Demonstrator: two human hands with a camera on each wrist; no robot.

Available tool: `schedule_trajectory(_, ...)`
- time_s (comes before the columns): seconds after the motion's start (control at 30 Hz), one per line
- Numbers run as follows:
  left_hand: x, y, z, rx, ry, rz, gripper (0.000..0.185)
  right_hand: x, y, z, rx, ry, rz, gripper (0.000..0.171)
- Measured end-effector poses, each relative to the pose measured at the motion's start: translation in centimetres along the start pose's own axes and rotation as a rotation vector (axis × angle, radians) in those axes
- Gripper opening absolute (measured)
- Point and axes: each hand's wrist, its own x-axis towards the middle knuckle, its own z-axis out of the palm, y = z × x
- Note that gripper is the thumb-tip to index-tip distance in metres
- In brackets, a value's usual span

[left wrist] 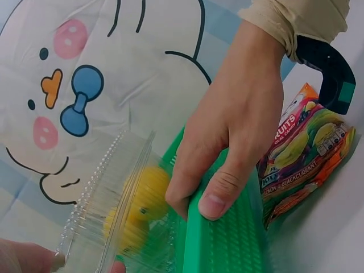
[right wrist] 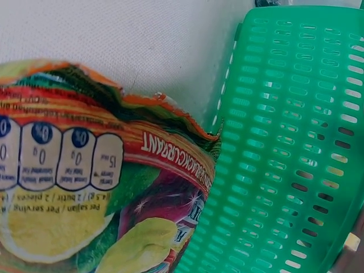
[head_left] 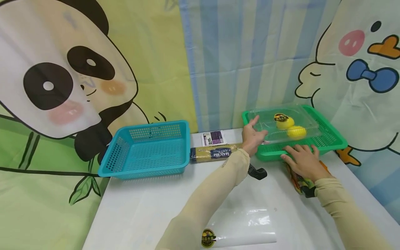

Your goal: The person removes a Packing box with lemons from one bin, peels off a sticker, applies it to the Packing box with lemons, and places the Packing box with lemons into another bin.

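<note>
My left hand (head_left: 252, 137) holds the left edge of a clear plastic box (head_left: 268, 130) between thumb and fingers, tilted over a green basket (head_left: 332, 137). Two yellow lemon-like fruits (head_left: 297, 131) show through the clear plastic; whether they lie inside the box or under it, I cannot tell. The right hand (head_left: 304, 162) grips the near rim of the basket, fingers over the inside and thumb on the outer side in the left wrist view. Below that hand, a colourful candy bag (left wrist: 304, 153) with fruit pictures lies against the basket's outer wall.
On the left stands a blue-green basket (head_left: 142, 170). Between the baskets lie a yellow pasta packet (head_left: 207, 153) and a white-and-purple packet (head_left: 214, 138). A clear plastic sheet or lid (head_left: 243, 229) with a round label is at the table's front. Printed curtains hang behind.
</note>
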Motion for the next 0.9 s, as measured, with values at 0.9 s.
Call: schedule_trajectory(0.9, 1.7, -3.2, 3.3, 0.025, 0.013, -0.070, 0.080, -0.3, -0.4, 0.5, 0.003, 0.072, -0.004, 0.039)
